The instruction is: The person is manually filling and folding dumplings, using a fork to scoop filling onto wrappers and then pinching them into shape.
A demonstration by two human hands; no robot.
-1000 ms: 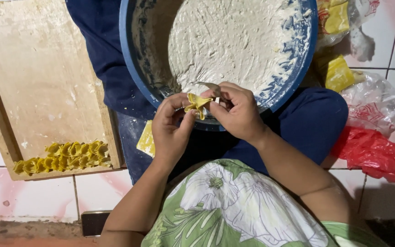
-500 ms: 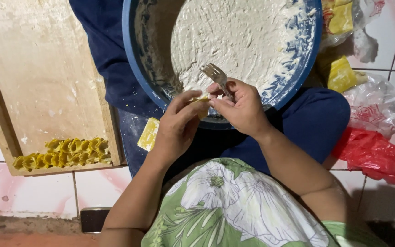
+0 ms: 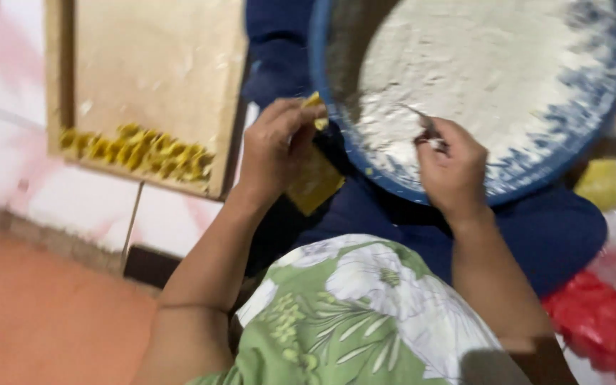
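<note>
Since the earlier frame, both hands have parted: left hand (image 3: 274, 146) has drawn left, off the bowl's rim, and right hand (image 3: 453, 167) has gone forward over the filling. Item, left hand: fingers curled shut on a small yellow wrapper (image 3: 315, 114), pinched at the fingertips, just left of the blue bowl (image 3: 336, 135) and touching none of its contents. Item, right hand: closed round a fork (image 3: 422, 122), its tines reaching far-left into the pale filling (image 3: 493, 71) (the handle is hidden in the fist). Item, blue bowl: large, round, resting on the dark blue lap (image 3: 529, 235), far right of centre, filling spread across most of its inside with smears on the near wall. Item, stack of yellow wrappers (image 3: 315, 182): lying on the lap beneath the left hand, near the bowl's near-left edge. Item, wooden board (image 3: 158, 64): far left, on the tiled floor (image 3: 8, 135), bearing a row of folded yellow dumplings (image 3: 140, 151) along its near edge. Item, red plastic bag (image 3: 597, 328): near right. Item, green floral garment (image 3: 351, 314): near centre, worn by the person.
</note>
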